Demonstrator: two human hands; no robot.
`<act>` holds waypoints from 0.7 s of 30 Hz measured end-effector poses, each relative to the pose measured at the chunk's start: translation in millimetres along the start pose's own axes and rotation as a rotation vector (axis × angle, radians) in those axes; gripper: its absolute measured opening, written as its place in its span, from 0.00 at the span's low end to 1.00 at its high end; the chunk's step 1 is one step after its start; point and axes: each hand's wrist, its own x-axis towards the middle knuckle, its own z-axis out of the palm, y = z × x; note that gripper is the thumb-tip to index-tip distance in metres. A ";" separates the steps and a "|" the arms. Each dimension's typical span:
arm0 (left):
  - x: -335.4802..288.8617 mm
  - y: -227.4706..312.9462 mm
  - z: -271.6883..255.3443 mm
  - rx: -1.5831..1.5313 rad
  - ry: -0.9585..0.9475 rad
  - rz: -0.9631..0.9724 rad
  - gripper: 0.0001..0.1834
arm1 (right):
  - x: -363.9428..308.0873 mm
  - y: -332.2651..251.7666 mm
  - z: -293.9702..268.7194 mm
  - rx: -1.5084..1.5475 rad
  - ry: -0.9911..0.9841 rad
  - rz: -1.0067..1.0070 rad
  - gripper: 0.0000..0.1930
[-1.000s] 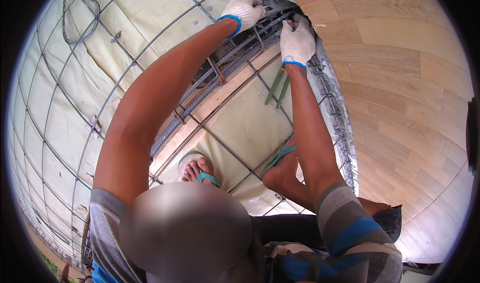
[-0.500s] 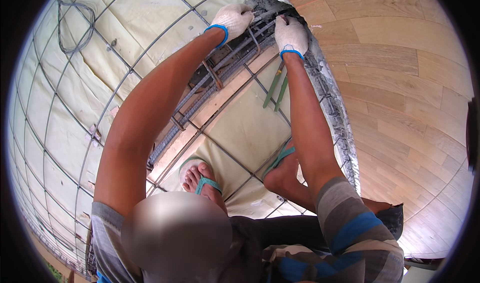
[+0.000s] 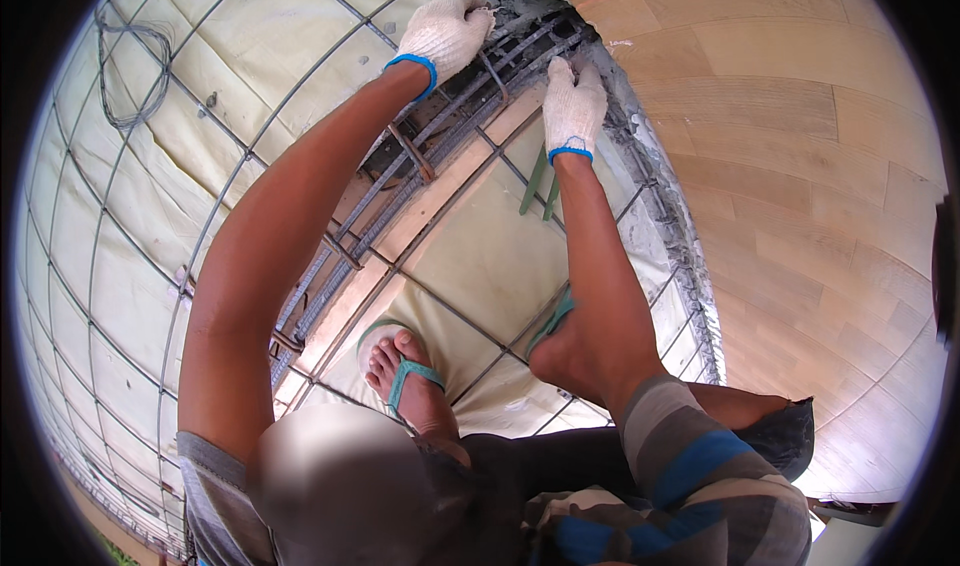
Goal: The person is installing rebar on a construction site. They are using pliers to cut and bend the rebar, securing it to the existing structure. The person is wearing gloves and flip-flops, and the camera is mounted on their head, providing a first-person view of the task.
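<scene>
Both my hands wear white knit gloves with blue cuffs. My left hand (image 3: 445,38) is closed beside the steel bars at the top, its fingertips curled out of sight; what they hold cannot be made out. Just below the far end of the rebar bundle (image 3: 515,58), my right hand (image 3: 575,109) has its thumb and fingers slightly apart and somewhat blurred, with nothing visible between them. Two green handles of a hand tool (image 3: 534,188) lie by my right wrist, their upper part hidden under the glove. The rebar bundle, with bent stirrups (image 3: 412,153), runs diagonally through a slot.
A rebar mesh (image 3: 247,153) spreads over pale sheeting at left, with a coil of thin wire (image 3: 160,76) on it. Rough concrete edging (image 3: 650,166) separates it from a wood-look tiled floor (image 3: 790,156). My sandalled foot (image 3: 400,366) stands within the mesh.
My right hand has drawn back from the bars toward me, its fingers loosening. My left hand has shifted slightly left and nearer, still closed. The view has shifted a little.
</scene>
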 end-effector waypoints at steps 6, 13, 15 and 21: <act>-23.2 40.4 11.7 -0.120 0.019 0.098 0.26 | -19.0 10.2 -20.0 0.125 -0.045 0.085 0.27; -50.4 49.8 17.1 0.041 -0.154 0.145 0.27 | -6.2 6.3 -28.6 0.043 -0.056 0.007 0.24; -58.8 44.9 9.3 0.085 -0.150 0.136 0.26 | -14.5 7.0 -23.5 0.411 -0.170 0.209 0.25; -88.1 30.6 -23.9 0.143 -0.134 0.115 0.24 | -25.1 13.1 9.6 1.292 -0.231 0.574 0.37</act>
